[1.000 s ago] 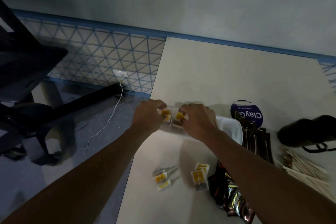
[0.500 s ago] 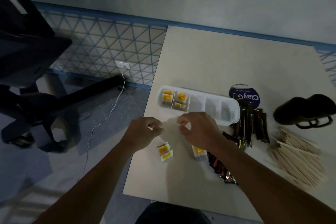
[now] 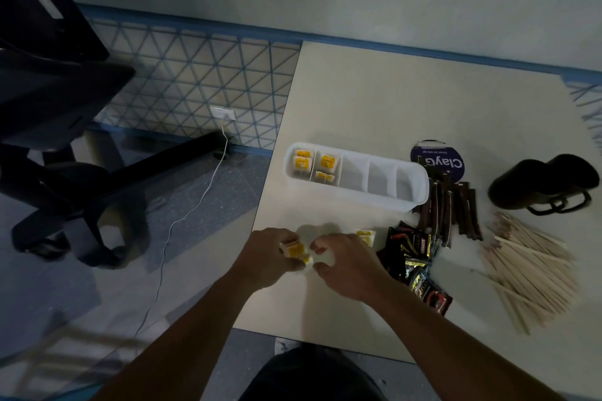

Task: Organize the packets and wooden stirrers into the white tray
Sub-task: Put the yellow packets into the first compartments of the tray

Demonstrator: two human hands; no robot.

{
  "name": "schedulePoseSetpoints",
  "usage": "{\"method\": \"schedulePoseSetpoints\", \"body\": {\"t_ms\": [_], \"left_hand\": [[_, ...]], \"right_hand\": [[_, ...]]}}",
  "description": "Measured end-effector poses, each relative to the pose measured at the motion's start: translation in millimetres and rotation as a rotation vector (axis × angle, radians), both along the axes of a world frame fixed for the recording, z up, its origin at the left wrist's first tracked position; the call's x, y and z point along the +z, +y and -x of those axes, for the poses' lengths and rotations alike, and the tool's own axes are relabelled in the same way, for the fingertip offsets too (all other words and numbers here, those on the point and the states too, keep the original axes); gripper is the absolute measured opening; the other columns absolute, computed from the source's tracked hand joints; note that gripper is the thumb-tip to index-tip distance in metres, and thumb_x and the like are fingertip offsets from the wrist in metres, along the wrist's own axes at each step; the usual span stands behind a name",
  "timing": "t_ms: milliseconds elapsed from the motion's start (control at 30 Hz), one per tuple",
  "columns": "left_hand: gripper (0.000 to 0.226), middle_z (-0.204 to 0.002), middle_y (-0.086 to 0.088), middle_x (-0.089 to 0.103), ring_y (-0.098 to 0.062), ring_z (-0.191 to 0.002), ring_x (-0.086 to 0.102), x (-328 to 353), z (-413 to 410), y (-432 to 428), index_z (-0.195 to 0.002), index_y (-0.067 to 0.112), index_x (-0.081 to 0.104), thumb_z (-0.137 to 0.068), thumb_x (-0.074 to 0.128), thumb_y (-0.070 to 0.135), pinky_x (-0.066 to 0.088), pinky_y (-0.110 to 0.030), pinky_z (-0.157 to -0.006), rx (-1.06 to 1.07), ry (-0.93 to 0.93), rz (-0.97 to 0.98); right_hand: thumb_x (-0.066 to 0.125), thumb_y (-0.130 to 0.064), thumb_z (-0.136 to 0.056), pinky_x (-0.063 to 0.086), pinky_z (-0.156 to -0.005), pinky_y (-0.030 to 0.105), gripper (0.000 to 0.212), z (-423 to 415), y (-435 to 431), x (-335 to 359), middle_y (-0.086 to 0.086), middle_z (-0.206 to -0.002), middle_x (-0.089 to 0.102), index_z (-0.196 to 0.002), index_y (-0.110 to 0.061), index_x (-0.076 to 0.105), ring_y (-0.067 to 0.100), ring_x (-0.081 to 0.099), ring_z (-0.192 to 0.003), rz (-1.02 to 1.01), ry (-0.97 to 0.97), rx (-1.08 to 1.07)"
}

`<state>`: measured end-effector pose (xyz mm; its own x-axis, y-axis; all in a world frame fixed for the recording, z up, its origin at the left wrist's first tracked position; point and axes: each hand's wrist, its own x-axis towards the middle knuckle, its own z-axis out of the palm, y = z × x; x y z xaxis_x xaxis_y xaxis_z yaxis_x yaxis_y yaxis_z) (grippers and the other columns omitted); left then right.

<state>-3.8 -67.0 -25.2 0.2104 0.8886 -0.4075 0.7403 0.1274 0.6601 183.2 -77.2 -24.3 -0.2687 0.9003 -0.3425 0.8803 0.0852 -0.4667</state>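
1. My left grip (image 3: 270,254) is clenched round a small bunch of yellow packets (image 3: 295,248) near the front left edge of the bench (image 3: 391,101). I judge I am taking several at once to save trips.
2. My right grip (image 3: 347,265) curls in from the other side, thumb and forefinger turned toward the same bunch, probably to square it up. I cannot tell whether it actually pinches a packet.
3. One spare packet (image 3: 366,235) of the same yellow kind lies loose on the bench just beyond my right grip.
4. The white tray (image 3: 358,197) stands further back. Its two left compartments hold the stored packets (image 3: 326,161), all yellow, so my bunch likely belongs there. The three compartments to the right show only bare white.
5. The dark sachets (image 3: 413,254), brown sticks (image 3: 451,208) and wooden stirrers (image 3: 527,265) lie in separate heaps right of the tray. Each kind should get its own compartment.
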Motion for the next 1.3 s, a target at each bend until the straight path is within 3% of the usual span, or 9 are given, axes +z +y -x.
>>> {"method": "schedulePoseSetpoints", "body": {"t_ms": [133,300,600,733,867,1033,1300], "left_hand": [[0.037,-0.112,-0.002,0.073,-0.016,-0.099,0.068,-4.0,-7.1,-2.8,-0.116,0.018,0.071,-0.081,0.077,0.030,0.050,-0.026,-0.088,0.019,0.074,-0.069],[0.032,-0.113,-0.004,0.073,-0.019,-0.101,0.068,-7.9,-12.5,-2.9,-0.116,0.019,0.072,-0.084,0.071,0.026,0.048,-0.022,-0.084,0.079,0.127,-0.135],[0.026,-0.100,-0.005,0.075,-0.026,-0.091,0.068,-9.4,-22.9,4.0,-0.108,0.021,0.075,-0.084,0.067,0.026,0.053,-0.031,-0.077,0.065,0.113,-0.148],[0.024,-0.097,-0.005,0.075,-0.025,-0.086,0.067,-7.7,-27.3,6.2,-0.106,0.020,0.075,-0.085,0.067,0.026,0.049,-0.030,-0.070,0.054,0.125,-0.160],[0.024,-0.096,-0.005,0.075,-0.024,-0.085,0.066,-5.9,-32.6,6.1,-0.105,0.019,0.075,-0.084,0.068,0.028,0.039,-0.025,-0.065,0.060,0.141,-0.169],[0.026,-0.100,-0.004,0.075,-0.022,-0.090,0.068,-6.1,-35.6,6.7,-0.108,0.018,0.074,-0.085,0.069,0.028,0.053,-0.030,-0.077,0.080,0.137,-0.166],[0.022,-0.100,-0.003,0.075,-0.020,-0.088,0.068,2.5,-40.8,14.6,-0.105,0.018,0.075,-0.087,0.069,0.029,0.052,-0.028,-0.074,0.129,0.158,-0.189]], "right_hand": [[0.064,-0.031,-0.085,0.049,-0.093,0.033,0.034,-5.5,-0.8,-0.5,-0.010,-0.120,0.066,-0.119,-0.027,0.066,0.017,0.061,-0.111,-0.081,-0.002,-0.047],[0.065,-0.032,-0.081,0.051,-0.081,0.032,0.033,-33.8,6.7,8.8,-0.011,-0.115,0.066,-0.113,-0.029,0.068,0.017,0.064,-0.102,-0.174,-0.039,-0.154],[0.072,-0.039,-0.082,0.052,-0.092,0.035,0.051,-82.6,11.8,14.2,-0.013,-0.128,0.062,-0.130,-0.029,0.059,0.010,0.061,-0.107,-0.079,-0.048,-0.204],[0.065,-0.036,-0.088,0.049,-0.099,0.038,0.044,-84.3,14.0,6.5,-0.009,-0.132,0.063,-0.132,-0.029,0.059,0.015,0.058,-0.119,0.002,-0.065,-0.187],[0.059,-0.030,-0.091,0.054,-0.085,0.037,0.030,-81.7,20.5,2.4,-0.005,-0.116,0.071,-0.120,-0.030,0.067,0.019,0.064,-0.104,0.016,-0.093,-0.158],[0.058,-0.024,-0.092,0.051,-0.068,0.032,0.018,-83.2,27.4,-2.3,-0.003,-0.093,0.073,-0.102,-0.028,0.073,0.020,0.065,-0.088,-0.009,-0.082,-0.129],[0.064,-0.028,-0.092,0.056,-0.072,0.037,0.011,-91.0,39.1,3.7,-0.004,-0.086,0.074,-0.096,-0.025,0.074,0.019,0.066,-0.082,-0.156,0.032,-0.124]]}}
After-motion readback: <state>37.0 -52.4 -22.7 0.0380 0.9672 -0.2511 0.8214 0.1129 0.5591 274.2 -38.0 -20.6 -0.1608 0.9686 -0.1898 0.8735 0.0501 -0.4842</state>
